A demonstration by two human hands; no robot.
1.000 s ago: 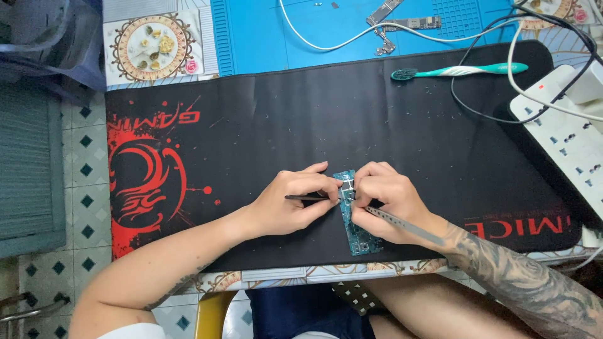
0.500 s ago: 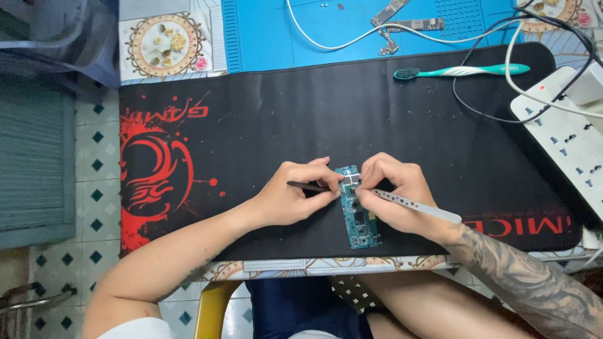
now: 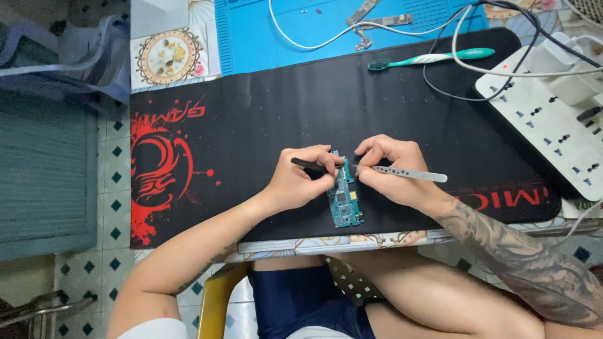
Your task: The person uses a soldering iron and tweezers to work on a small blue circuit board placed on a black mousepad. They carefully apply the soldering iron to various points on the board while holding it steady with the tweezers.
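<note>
The small blue-green circuit board [image 3: 345, 204] lies on the black desk mat [image 3: 301, 113], near its front edge. The left hand [image 3: 301, 182] has its fingers closed around a black tool [image 3: 308, 164] and touches the board's top. The right hand [image 3: 392, 169] pinches a silver tweezers [image 3: 411, 174], its tip at the board

- The left hand [image 3: 301, 182] lay palm down, fingers curled inward, thumb and forefinger pinched together toward the right.
- The right hand [image 3: 392, 169] faced it, fingers bent and pinched, knuckles up.
- Both bare forearms angled in from below; the right forearm was tattooed.
- The fingertips nearly met.
</note>
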